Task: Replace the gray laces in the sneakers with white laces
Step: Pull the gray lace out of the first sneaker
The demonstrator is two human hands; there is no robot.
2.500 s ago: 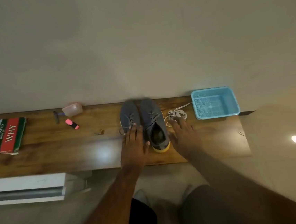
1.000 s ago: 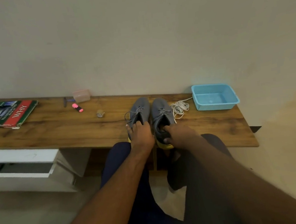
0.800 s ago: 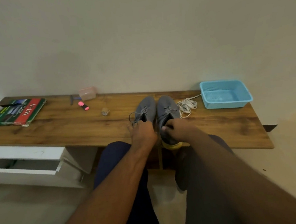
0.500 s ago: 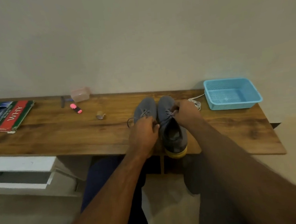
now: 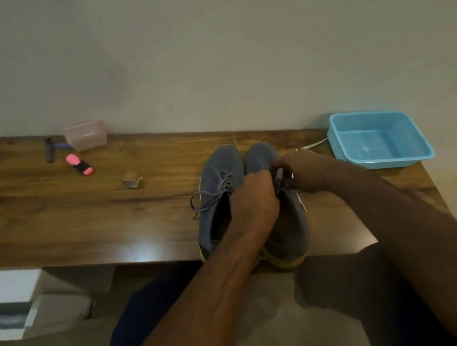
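Both hands pinch gray lace knot on right gray mesh sneaker (image 5: pixel 285 223): left hand (image 5: pixel 253 198), right hand (image 5: pixel 304 172). Loosen bow first, then unthread eyelet by eyelet; hold shoe steady on wooden tabletop (image 5: pixel 86 214).

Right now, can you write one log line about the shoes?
step: undoing gray lace | left hand: on right sneaker lace | right hand: pinching same lace | left sneaker: still laced

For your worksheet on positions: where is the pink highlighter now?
The highlighter lies on the desk's far left, between a dark pen and a pink box.
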